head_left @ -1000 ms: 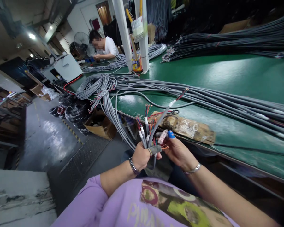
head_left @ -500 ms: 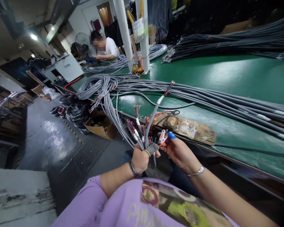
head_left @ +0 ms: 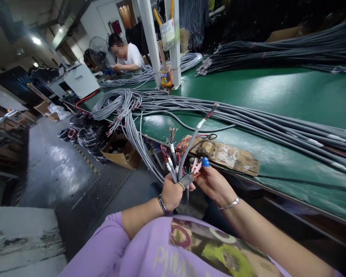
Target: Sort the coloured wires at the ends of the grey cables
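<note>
My left hand is closed in a fist round a bunch of grey cable ends that stand upward, their stripped coloured wires fanning out at the tips. A grey cover sits on its thumb. My right hand, with a blue cap on one fingertip, pinches a small pink tool against the wires beside the left thumb. Both hands hover just off the near edge of the green table.
A long bundle of grey cables runs across the table and droops over its left end. A worn brown pad lies at the near edge. Another person works at the far end by a fan and white posts. Cardboard boxes stand on the floor.
The longest cable end swung left, then back toward the right. The pink tool dropped lower, closer to the wires at my left thumb. The hands stayed nearly in place.
</note>
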A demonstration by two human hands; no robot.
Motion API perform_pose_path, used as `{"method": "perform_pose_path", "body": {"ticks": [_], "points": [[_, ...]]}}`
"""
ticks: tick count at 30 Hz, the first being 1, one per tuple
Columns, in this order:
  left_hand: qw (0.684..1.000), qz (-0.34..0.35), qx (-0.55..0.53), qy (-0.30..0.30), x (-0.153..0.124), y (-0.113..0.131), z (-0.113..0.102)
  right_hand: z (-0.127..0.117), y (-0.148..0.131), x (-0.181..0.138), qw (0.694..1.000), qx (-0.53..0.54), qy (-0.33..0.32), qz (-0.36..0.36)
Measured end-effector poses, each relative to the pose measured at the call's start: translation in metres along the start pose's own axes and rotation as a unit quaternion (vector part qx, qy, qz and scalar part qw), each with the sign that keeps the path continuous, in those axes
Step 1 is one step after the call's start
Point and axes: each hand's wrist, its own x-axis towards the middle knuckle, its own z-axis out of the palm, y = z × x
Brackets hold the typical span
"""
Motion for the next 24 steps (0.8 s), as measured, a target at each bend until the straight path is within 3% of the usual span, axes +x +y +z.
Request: {"method": "perform_pose_path", "body": {"ticks": [9, 13, 17, 24], "points": [[0.999, 0.026, 0.020, -0.024, -0.004, -0.002, -0.008, -0.007, 0.001, -0.007, 0.997, 0.038, -0.002, 0.065], [0.997, 0.035, 0.049, -0.044, -0.008, -0.002, -0.013, -0.013, 0.000, -0.019, 0.993, -0.035, -0.058, 0.100], [0.996, 0.013, 0.071, -0.051, -0.009, -0.002, -0.016, -0.008, -0.001, -0.029, 0.983, -0.154, -0.087, 0.052], [0.968, -0.057, 0.147, -0.196, -0.006, 0.006, -0.021, 0.000, -0.009, -0.034, 0.957, -0.273, -0.095, 0.014]]}}
